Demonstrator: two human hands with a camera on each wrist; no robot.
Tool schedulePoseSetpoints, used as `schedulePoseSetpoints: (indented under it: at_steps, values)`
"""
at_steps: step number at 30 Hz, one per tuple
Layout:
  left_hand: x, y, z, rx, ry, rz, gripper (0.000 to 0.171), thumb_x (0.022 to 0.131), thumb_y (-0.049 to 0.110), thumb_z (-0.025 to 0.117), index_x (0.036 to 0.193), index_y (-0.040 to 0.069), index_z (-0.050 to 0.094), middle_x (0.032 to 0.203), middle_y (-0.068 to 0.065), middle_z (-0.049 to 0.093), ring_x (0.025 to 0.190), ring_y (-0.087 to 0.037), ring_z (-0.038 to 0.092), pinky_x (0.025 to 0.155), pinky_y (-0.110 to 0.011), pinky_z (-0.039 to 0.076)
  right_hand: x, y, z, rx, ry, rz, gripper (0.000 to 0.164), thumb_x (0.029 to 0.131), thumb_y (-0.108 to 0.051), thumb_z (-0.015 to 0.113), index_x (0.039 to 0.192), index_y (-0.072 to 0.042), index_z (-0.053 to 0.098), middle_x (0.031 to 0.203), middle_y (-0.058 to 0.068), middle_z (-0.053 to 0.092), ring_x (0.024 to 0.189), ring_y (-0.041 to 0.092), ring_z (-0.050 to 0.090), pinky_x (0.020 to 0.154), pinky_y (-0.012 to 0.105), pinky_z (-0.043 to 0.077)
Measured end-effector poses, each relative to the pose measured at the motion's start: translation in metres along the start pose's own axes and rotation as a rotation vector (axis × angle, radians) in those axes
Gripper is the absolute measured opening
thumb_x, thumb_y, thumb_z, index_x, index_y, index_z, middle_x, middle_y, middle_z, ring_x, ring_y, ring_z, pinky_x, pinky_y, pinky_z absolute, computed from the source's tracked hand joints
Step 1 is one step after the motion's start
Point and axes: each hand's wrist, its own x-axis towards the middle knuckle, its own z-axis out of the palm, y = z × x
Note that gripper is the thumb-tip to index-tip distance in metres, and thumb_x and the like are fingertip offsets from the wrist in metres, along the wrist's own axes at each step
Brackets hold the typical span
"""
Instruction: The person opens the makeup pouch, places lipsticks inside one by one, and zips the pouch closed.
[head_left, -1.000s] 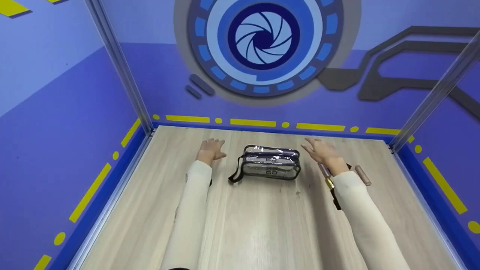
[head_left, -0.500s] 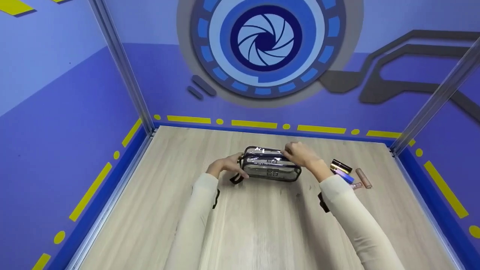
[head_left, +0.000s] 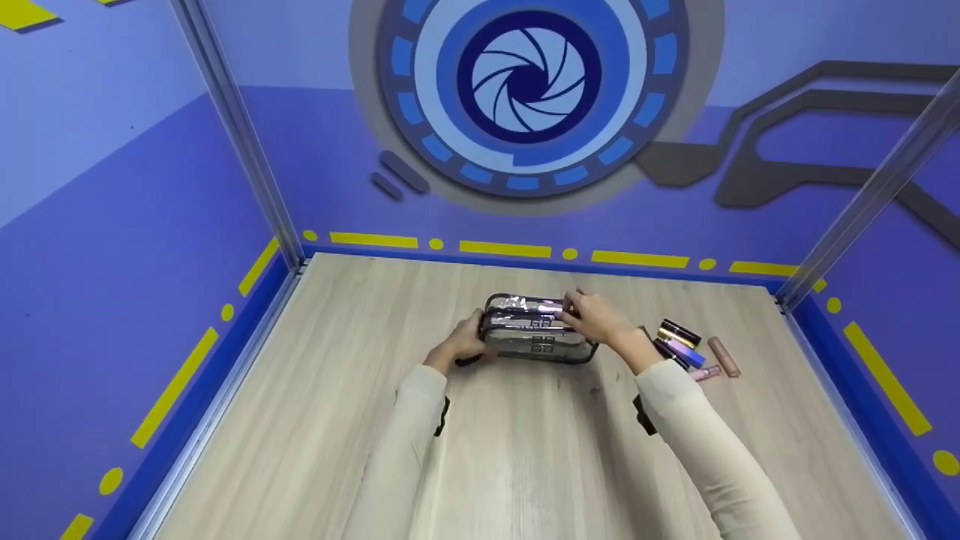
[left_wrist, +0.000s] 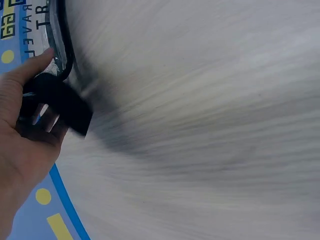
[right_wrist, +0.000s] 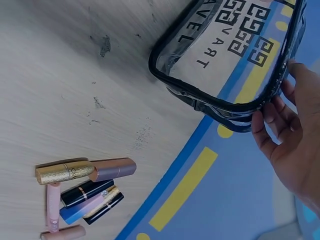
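A clear plastic toiletry bag (head_left: 540,346) with dark piping and black lettering stands upright on the wooden tabletop. My left hand (head_left: 461,341) grips its left end, with the thumb (left_wrist: 37,66) against the near side. The black wrist strap (left_wrist: 65,102) loops past that hand's fingers. At the upper right edge, my right hand (head_left: 600,319) pinches the dark-trimmed rim. In the right wrist view, the fingertips (right_wrist: 259,120) lie right along the bag's (right_wrist: 200,60) piping. The tabletop's pattern and wall colours show through its transparent sides.
Several lipstick and gloss tubes lie right of the bag, among them a blue-and-lilac tube (head_left: 686,352), a black-and-gold tube (head_left: 680,332) and a brownish-pink tube (head_left: 724,356). Blue printed panels (head_left: 315,172) enclose the table (head_left: 510,465) at back and sides.
Both hands have come inward from either side of the bag and taken hold of it. The left hand has closed round the strap end; the right fingers have settled on the top right edge.
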Motion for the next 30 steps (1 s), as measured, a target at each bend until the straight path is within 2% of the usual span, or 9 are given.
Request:
schedulePoseSetpoints:
  at_steps: [4, 7, 10, 13, 17, 20, 23, 27, 30]
  values:
    - [0.001, -0.001, -0.004, 0.035, 0.011, 0.007, 0.06, 0.074, 0.003, 0.083, 0.125, -0.003, 0.052, 0.127, -0.027, 0.065, 0.122, -0.041, 0.061, 0.11, -0.052, 0.048, -0.002, 0.002, 0.002, 0.009, 0.004, -0.003, 0.02, 0.102, -0.022, 0.061, 0.102, -0.001, 0.061, 0.1, 0.019, 0.064, 0.085, 0.032, 0.065, 0.078, 0.05, 0.056]
    - [0.005, 0.001, -0.008, 0.07, 0.011, 0.025, 0.057, 0.076, 0.006, 0.083, 0.125, -0.002, 0.055, 0.122, -0.024, 0.067, 0.115, -0.037, 0.063, 0.105, -0.049, 0.051, -0.004, 0.004, -0.001, 0.012, 0.014, 0.027, 0.02, 0.103, -0.019, 0.058, 0.109, 0.001, 0.06, 0.106, 0.023, 0.063, 0.092, 0.039, 0.066, 0.084, 0.053, 0.057]
    - [0.008, 0.006, -0.012, 0.098, 0.034, 0.06, 0.054, 0.076, 0.012, 0.083, 0.122, -0.001, 0.058, 0.111, -0.021, 0.069, 0.101, -0.032, 0.062, 0.094, -0.045, 0.053, -0.004, 0.005, -0.005, 0.029, 0.06, 0.053, 0.021, 0.102, -0.013, 0.057, 0.114, 0.004, 0.059, 0.11, 0.027, 0.064, 0.1, 0.045, 0.066, 0.09, 0.057, 0.056]
    - [0.009, 0.014, -0.015, 0.107, 0.064, 0.091, 0.056, 0.075, 0.019, 0.086, 0.12, 0.002, 0.059, 0.107, -0.017, 0.069, 0.096, -0.028, 0.061, 0.089, -0.044, 0.053, -0.002, 0.001, -0.009, 0.074, 0.133, 0.063, 0.021, 0.1, -0.008, 0.058, 0.116, 0.007, 0.06, 0.113, 0.028, 0.063, 0.105, 0.046, 0.065, 0.092, 0.056, 0.056]
    - [0.011, 0.023, -0.017, 0.111, 0.078, 0.114, 0.058, 0.073, 0.02, 0.087, 0.121, 0.002, 0.058, 0.111, -0.017, 0.068, 0.102, -0.029, 0.062, 0.093, -0.045, 0.053, 0.007, -0.015, -0.011, 0.074, 0.27, -0.006, 0.016, 0.097, -0.005, 0.061, 0.109, 0.005, 0.066, 0.107, 0.024, 0.062, 0.099, 0.04, 0.067, 0.087, 0.049, 0.06]
    - [0.014, 0.031, -0.017, 0.114, 0.086, 0.119, 0.059, 0.073, 0.02, 0.086, 0.122, 0.004, 0.058, 0.114, -0.016, 0.067, 0.106, -0.029, 0.062, 0.096, -0.045, 0.053, 0.015, -0.033, -0.012, 0.02, 0.379, -0.106, 0.01, 0.094, -0.005, 0.065, 0.102, 0.001, 0.069, 0.099, 0.02, 0.063, 0.091, 0.036, 0.065, 0.079, 0.047, 0.059]
    - [0.018, 0.037, -0.016, 0.113, 0.095, 0.128, 0.059, 0.075, 0.022, 0.085, 0.126, 0.006, 0.058, 0.119, -0.014, 0.067, 0.11, -0.029, 0.063, 0.097, -0.044, 0.053, 0.021, -0.05, -0.012, -0.028, 0.444, -0.198, 0.007, 0.092, -0.004, 0.068, 0.098, -0.001, 0.071, 0.096, 0.016, 0.064, 0.089, 0.034, 0.061, 0.075, 0.046, 0.057]
    - [0.019, 0.043, -0.012, 0.112, 0.111, 0.156, 0.059, 0.078, 0.025, 0.086, 0.127, 0.007, 0.059, 0.121, -0.013, 0.067, 0.113, -0.029, 0.063, 0.099, -0.043, 0.053, 0.027, -0.067, -0.009, -0.106, 0.438, -0.309, 0.004, 0.087, -0.002, 0.071, 0.09, -0.001, 0.074, 0.09, 0.012, 0.065, 0.083, 0.032, 0.058, 0.071, 0.043, 0.053]
    - [0.017, 0.044, -0.01, 0.114, 0.138, 0.185, 0.058, 0.078, 0.027, 0.088, 0.124, 0.007, 0.06, 0.12, -0.012, 0.067, 0.111, -0.028, 0.063, 0.098, -0.043, 0.053, 0.03, -0.077, -0.006, -0.167, 0.385, -0.344, 0.003, 0.085, -0.002, 0.073, 0.083, -0.001, 0.075, 0.084, 0.011, 0.063, 0.079, 0.031, 0.055, 0.069, 0.044, 0.049]
